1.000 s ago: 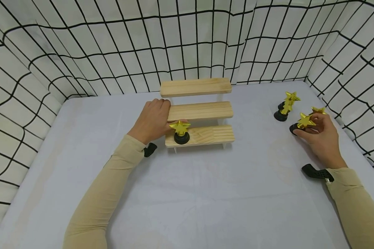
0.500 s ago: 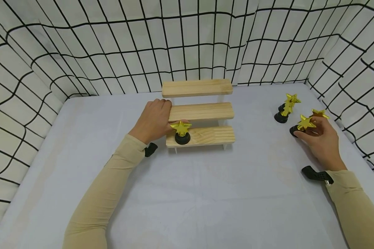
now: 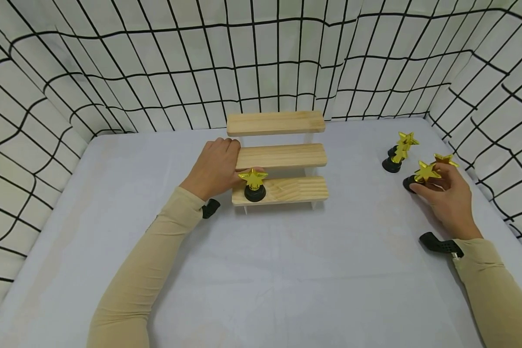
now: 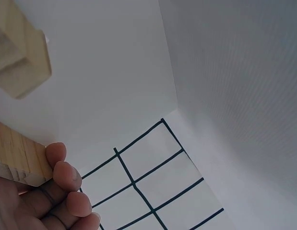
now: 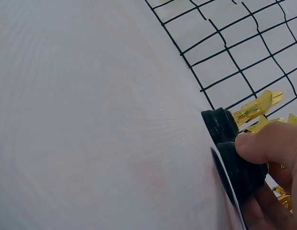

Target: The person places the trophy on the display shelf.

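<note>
My left hand [image 3: 215, 166] grips the left end of the middle board of a three-step wooden stand [image 3: 282, 155]; in the left wrist view its fingers curl round the end of a board [image 4: 18, 153]. A gold star trophy [image 3: 254, 186] stands upright on the lowest board, close to my left thumb. Over at the right, my right hand [image 3: 452, 198] pinches the black base of another star trophy [image 3: 426, 171]. The right wrist view shows thumb and fingers on that base [image 5: 242, 170], its near edge seemingly lifted slightly. Part of the trophy's gold is hidden by the hand.
Right behind the held trophy is another star trophy [image 3: 445, 159], partly covered by the hand. Two more trophies [image 3: 398, 153] stand farther back on the white cloth [image 3: 287, 270]. Black wire grid panels [image 3: 265, 63] border the back and both sides.
Both hands keep their places and holds. The head view has shifted only slightly, and the trophies stand as before.
</note>
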Available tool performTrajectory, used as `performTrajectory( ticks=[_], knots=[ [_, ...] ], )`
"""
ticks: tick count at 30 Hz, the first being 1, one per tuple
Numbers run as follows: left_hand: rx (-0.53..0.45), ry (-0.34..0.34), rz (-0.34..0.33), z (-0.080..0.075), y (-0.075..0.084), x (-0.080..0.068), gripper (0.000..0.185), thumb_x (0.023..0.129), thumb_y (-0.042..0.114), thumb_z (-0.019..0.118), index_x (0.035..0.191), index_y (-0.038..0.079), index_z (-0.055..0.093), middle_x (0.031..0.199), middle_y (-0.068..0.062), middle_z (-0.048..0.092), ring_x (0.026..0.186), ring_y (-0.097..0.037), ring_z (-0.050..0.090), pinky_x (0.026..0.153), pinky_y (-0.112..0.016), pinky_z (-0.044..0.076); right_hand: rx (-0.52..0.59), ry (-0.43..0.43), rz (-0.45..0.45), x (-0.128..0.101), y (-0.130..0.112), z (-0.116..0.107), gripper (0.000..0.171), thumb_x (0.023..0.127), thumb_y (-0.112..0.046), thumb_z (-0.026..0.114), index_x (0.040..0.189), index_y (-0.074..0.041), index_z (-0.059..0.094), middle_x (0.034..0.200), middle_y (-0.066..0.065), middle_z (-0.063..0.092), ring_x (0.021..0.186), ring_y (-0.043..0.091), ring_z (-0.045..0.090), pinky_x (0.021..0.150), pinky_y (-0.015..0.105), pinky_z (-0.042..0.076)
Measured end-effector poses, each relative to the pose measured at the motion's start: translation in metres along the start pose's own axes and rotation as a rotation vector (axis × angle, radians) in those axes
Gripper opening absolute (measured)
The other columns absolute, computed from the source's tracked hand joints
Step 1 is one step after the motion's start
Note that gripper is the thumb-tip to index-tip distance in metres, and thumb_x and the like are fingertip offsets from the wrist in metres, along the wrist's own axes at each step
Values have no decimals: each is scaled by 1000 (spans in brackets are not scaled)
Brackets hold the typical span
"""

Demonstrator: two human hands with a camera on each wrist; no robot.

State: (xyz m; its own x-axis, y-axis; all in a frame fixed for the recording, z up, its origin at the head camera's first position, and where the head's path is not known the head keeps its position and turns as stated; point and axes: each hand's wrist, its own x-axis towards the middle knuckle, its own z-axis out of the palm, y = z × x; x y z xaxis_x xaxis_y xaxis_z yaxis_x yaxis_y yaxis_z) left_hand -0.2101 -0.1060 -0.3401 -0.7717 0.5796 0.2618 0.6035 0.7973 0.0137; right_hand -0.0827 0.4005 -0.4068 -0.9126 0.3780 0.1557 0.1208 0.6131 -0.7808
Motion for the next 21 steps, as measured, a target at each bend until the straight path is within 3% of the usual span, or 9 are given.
performTrajectory(
  ticks=[8,21],
  knots=[
    [12,-2,9,1,0,0,66,89,51,76,118,-5,56,108,-20,67,95,-35,60,88,-49,49,30,-4,-22,-2,-3,0,56,90,-19,81,136,-25,49,114,-30,48,101,-14,51,85,-3,43],
    [-1,0,14,0,-1,-1,70,92,60,69,118,-5,57,107,-20,67,94,-35,60,90,-50,49,-4,-7,0,-1,-11,-1,55,89,-23,83,132,-34,50,115,-33,48,103,-15,51,85,-4,41]
  ],
)
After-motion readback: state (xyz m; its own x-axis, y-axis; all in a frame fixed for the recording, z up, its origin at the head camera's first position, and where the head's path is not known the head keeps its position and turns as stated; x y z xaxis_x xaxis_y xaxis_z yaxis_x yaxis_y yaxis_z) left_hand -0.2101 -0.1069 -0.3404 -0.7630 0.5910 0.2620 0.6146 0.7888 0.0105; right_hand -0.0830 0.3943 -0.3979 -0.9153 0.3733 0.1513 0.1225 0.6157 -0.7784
